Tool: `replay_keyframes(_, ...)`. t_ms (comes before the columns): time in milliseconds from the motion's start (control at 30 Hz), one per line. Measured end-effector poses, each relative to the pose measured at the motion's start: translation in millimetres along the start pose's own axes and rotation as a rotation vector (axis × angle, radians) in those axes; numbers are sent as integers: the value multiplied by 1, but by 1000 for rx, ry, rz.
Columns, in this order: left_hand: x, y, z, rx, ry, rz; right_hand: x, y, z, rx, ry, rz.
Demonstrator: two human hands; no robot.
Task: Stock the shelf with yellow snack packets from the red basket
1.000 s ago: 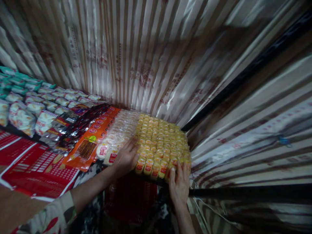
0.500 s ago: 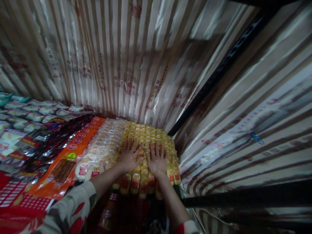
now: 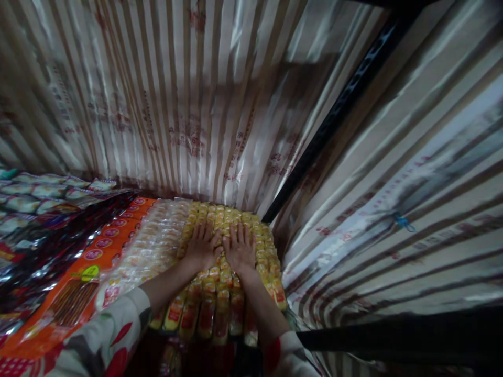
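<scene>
A stack of yellow snack packets with red labels (image 3: pixel 220 301) lies in rows on a shelf at the lower centre. My left hand (image 3: pixel 201 246) rests flat on top of these packets, fingers spread. Right beside it, my right hand (image 3: pixel 240 247) also lies flat on the yellow packets with fingers stretched out. The thumbs nearly touch. Neither hand grips anything.
Left of the yellow stack lie clear packets of pale snacks (image 3: pixel 151 246), then orange packets (image 3: pixel 84 283) and dark packets (image 3: pixel 35 251). Striped shiny sheeting (image 3: pixel 196 104) covers the back and right walls. A black metal post (image 3: pixel 330 125) runs up at the right of the stack.
Both hands have slid from the near edge of the yellow stack further back over its top and come together side by side. The view has dropped closer to the shelf.
</scene>
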State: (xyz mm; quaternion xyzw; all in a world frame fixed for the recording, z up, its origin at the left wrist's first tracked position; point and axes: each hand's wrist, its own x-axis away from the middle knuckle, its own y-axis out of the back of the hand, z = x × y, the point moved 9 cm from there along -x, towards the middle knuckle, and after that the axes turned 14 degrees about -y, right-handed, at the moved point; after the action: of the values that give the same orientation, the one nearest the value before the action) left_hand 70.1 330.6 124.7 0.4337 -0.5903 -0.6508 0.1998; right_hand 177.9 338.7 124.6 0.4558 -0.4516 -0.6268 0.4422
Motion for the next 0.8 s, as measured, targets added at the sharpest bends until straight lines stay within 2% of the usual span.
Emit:
replay_keyframes(67,2,0,-1,-17,-7,8,0,-3,1,-22,4,-12)
replay_keyframes(133,3,-1,0,-23,-4,24,1,3,3,-63,7,-21)
replay_keyframes(233,3,-7,3,-11,13,79,13,36,-2,-194,23,-88)
replay_keyframes(333,2,-13,5,-9,10,130,59,78,-25,-446,36,-212)
replay_keyframes(433,2,-16,6,-9,11,156,131,90,-69,-654,-46,-247)
replay_keyframes(533,3,-19,8,-26,24,178,202,74,-112,-552,-145,-267)
replay_keyframes(600,4,-19,8,-39,25,186,229,46,-142,-467,-291,-178)
replay_keyframes(633,4,-19,8,-44,23,186,236,30,-152,-425,-337,-109)
replay_keyframes(700,4,-18,7,-53,19,179,241,12,-164,-321,-388,-73)
replay_keyframes(800,4,-16,9,-43,30,175,235,6,-162,-252,-385,-118)
